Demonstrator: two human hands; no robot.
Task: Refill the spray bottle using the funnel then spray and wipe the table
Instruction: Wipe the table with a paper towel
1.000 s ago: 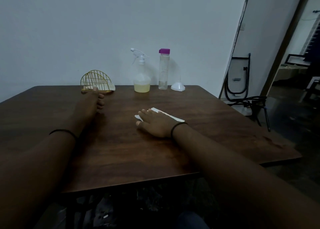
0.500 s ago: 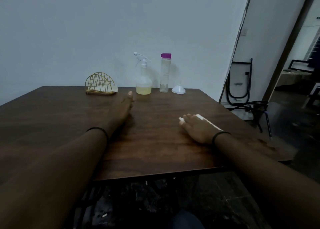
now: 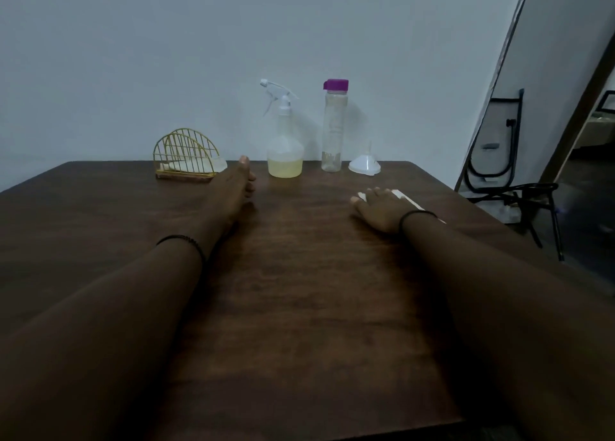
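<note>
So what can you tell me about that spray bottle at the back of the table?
The spray bottle stands upright near the table's far edge, by the wall. It looks like clear plastic, with a white trigger head pointing left and pale yellow liquid filling only its rounded base. Nothing touches it; the left hand lies just short of it.

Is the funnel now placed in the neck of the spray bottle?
No, the funnel sits upside down on the table, right of the capped spray bottle.
</note>
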